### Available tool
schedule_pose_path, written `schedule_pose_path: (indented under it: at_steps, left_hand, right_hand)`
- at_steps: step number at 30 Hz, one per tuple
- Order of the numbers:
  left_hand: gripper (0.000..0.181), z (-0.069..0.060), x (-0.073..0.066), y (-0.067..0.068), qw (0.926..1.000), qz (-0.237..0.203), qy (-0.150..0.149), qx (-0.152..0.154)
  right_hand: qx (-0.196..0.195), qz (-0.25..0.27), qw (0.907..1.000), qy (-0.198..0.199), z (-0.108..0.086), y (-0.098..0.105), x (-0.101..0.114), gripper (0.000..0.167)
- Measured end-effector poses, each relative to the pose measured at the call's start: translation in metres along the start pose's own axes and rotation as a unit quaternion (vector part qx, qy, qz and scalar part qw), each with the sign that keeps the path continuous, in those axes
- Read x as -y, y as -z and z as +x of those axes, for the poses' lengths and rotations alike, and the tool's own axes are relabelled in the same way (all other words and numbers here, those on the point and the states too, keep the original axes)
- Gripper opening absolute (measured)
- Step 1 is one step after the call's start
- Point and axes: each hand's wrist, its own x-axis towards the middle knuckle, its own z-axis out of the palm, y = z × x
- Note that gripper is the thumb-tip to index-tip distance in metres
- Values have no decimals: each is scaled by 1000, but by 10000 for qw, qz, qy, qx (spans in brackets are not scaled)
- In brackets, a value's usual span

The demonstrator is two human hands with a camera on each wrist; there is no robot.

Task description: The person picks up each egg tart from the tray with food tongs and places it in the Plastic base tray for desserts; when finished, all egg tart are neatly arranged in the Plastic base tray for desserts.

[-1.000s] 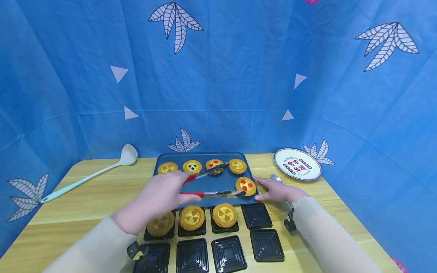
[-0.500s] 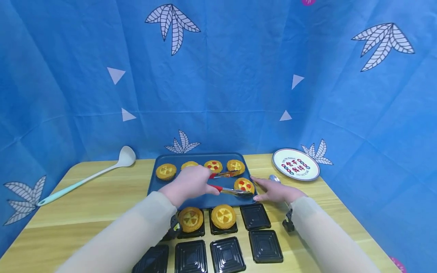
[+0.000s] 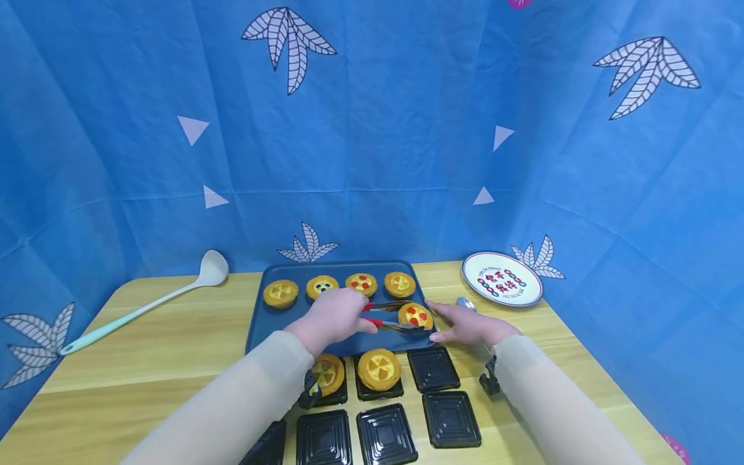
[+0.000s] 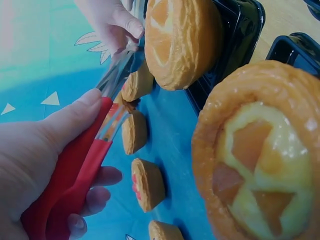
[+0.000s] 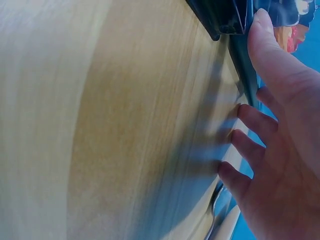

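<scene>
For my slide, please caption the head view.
Left hand holds red-handled tongs around a red-dotted tart on a blue tray.

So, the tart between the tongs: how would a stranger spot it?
On the table, find the dark blue tray. By its right edge, in front of a row of four tarts, sits the red-spotted tart. Unlike the row's red-spotted one, it stands alone.

Five tarts [image 3: 281,294] sit on a tray [image 3: 266,328] at the table's [image 3: 134,349] far side, a ladle [image 3: 203,278] to its left, a spoon [image 3: 465,303] and plate [image 3: 503,279] to its right; before it, two rows of containers [image 3: 453,420], more tarts on the farther row.
</scene>
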Motion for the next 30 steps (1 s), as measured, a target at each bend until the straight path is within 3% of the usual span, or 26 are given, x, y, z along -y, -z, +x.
schedule_pose_path:
  at_steps: [7,13,20,25,30]
  left_hand:
    - [38,-11,6,4,9991,-187,-241,-298]
    - [45,-29,-4,16,9974,6,-522,-504]
    - [47,-43,-26,9,9932,190,-1107,-302]
    - [40,-46,-36,0,9909,246,-1311,-164]
    - [37,-45,-38,-6,9905,381,-1313,-142]
  right_hand:
    - [-10,8,10000,-9,4,-1,-5,89]
    - [-126,31,9998,116,4,-2,-6,82]
    - [-144,-289,9992,239,3,-3,-6,70]
    - [-111,-270,9992,277,1,-2,-4,77]
    - [-72,-229,9994,236,1,-1,-3,85]
